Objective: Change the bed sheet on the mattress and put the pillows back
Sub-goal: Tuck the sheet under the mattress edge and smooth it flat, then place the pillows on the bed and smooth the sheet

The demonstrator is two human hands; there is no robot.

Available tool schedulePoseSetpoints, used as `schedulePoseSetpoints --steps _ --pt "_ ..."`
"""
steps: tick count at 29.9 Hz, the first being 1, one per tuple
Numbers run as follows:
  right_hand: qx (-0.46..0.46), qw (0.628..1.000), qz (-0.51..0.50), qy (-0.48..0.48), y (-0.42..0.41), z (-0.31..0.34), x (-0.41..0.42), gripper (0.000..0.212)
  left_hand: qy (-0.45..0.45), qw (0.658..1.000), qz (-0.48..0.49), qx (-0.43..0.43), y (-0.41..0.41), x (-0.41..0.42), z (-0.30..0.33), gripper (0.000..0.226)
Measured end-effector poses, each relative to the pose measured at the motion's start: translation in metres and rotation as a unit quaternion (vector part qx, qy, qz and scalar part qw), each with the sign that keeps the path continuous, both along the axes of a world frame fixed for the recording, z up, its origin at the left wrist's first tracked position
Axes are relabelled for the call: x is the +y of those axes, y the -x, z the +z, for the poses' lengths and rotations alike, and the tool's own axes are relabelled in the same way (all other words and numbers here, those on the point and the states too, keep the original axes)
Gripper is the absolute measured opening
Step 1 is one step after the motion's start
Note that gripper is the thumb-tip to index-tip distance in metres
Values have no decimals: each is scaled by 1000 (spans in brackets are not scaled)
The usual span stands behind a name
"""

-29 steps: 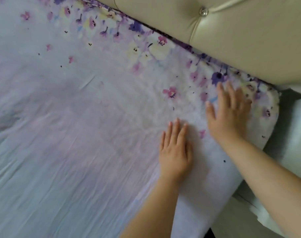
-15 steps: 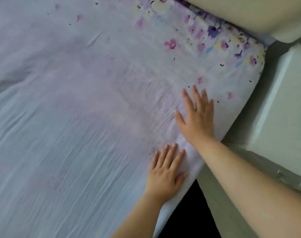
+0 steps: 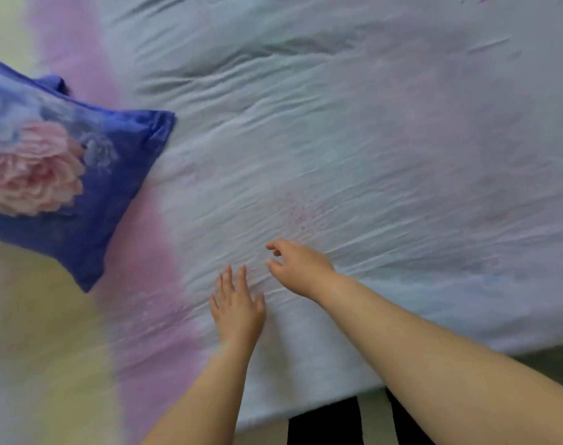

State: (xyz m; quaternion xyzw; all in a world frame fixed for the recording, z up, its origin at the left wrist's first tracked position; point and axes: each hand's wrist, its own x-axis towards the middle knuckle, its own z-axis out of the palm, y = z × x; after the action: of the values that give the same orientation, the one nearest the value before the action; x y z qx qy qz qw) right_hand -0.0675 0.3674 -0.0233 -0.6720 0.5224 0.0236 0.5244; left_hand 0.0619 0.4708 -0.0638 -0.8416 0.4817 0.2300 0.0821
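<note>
While left hand point(image 3: 238, 308) lies spread flat on wrinkled pale blue-lilac bed sheet point(image 3: 354, 149), right hand point(image 3: 297, 268) hovers near, fingers loosely curled, purple floral pillow point(image 3: 61, 175) far left.

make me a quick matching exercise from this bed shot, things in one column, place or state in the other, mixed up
Things:
1. left hand
2. right hand
3. pillow
4. bed sheet

Place or state:
A. wrinkled, spread over the mattress
B. flat on the sheet, fingers straight
C. at the left, blue with a pink flower
D. fingers loosely curled, holding nothing

Pairs: 1-B, 2-D, 3-C, 4-A
</note>
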Motion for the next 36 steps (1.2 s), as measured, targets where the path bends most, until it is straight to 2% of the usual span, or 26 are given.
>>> schedulePoseSetpoints --steps 2,3,5,7,8,9,13,15,17,19,20,21,23,24,27,28,30,33,34,36 --pt "3 999 32 -27 -35 7 1 42 83 985 146 27 -43 -7 14 74" --pt "3 999 34 -42 -51 10 1 41 122 962 241 52 -66 -14 21 78" --pt "-9 997 12 -70 -82 15 0 38 199 875 426 117 -115 -27 32 86" --pt "-27 995 -18 -98 -112 21 -1 36 249 782 546 172 -166 -39 43 94" --pt "-36 992 -31 -114 -126 24 0 35 260 753 576 186 -190 -43 47 96" --pt "-45 989 -43 -131 -139 26 0 34 271 739 587 192 -212 -47 51 98" --pt "-63 983 -75 -154 -187 34 -5 43 309 746 568 161 -293 -65 65 106" --pt "-76 979 -113 -149 -198 38 -11 53 315 738 569 182 -324 -81 73 116" --pt "-86 976 -138 -144 -214 38 -15 61 299 694 613 232 -364 -97 74 134" --pt "-94 972 -157 -150 -227 33 -16 65 261 623 671 307 -400 -111 61 151" --pt "-95 970 -163 -150 -231 30 -17 66 245 608 671 347 -410 -116 55 148" --pt "-96 969 -171 -149 -236 26 -18 67 233 619 647 380 -415 -122 54 134" --pt "-98 966 -187 -151 -242 18 -19 67 212 658 613 383 -409 -133 64 101" --pt "-98 965 -192 -150 -244 15 -18 67 217 670 613 360 -406 -139 66 91" --pt "-94 966 -200 -133 -245 11 -26 64 278 716 608 203 -404 -143 65 66" --pt "-94 968 -204 -114 -246 11 -32 63 291 729 591 186 -400 -143 66 62" --pt "-96 969 -219 -57 -247 16 -49 62 330 731 563 199 -382 -142 73 55" --pt "-119 962 -245 -6 -244 34 -80 69 370 722 535 237 -333 -140 98 30" --pt "-129 958 -254 -22 -241 41 -90 76 388 722 512 257 -314 -139 107 24" --pt "-139 940 -287 -118 -230 60 -107 95 428 720 445 315 -273 -137 128 13"
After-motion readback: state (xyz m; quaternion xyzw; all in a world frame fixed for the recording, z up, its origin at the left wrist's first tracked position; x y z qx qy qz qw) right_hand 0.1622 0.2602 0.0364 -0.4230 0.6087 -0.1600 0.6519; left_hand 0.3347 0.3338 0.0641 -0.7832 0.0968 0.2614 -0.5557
